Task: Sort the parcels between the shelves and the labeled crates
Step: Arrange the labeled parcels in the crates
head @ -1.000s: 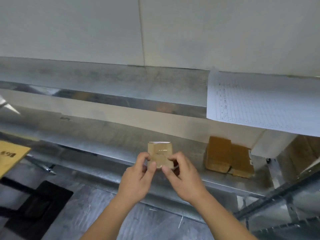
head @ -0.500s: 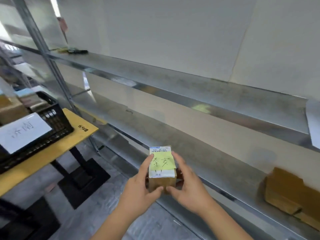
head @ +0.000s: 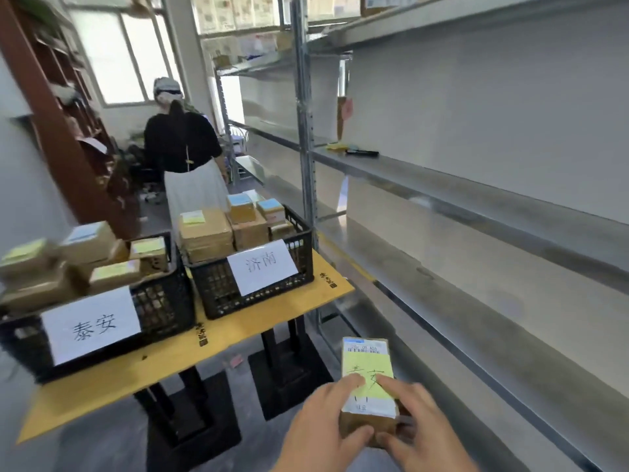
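Head view: both hands, left (head: 326, 427) and right (head: 422, 424), grip the parcel (head: 369, 386) marked 泰安. Carry it level and set it in the matching crate (head: 163, 311).

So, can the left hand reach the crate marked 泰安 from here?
Probably not yet: the left hand grips the parcel, and the 泰安 crate sits farther left on the table. Nothing blocks it.

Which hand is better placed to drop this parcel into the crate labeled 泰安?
Probably the left hand. Both hands grip the parcel, but the 泰安 crate sits to the person's left, so the right hand would reach across.
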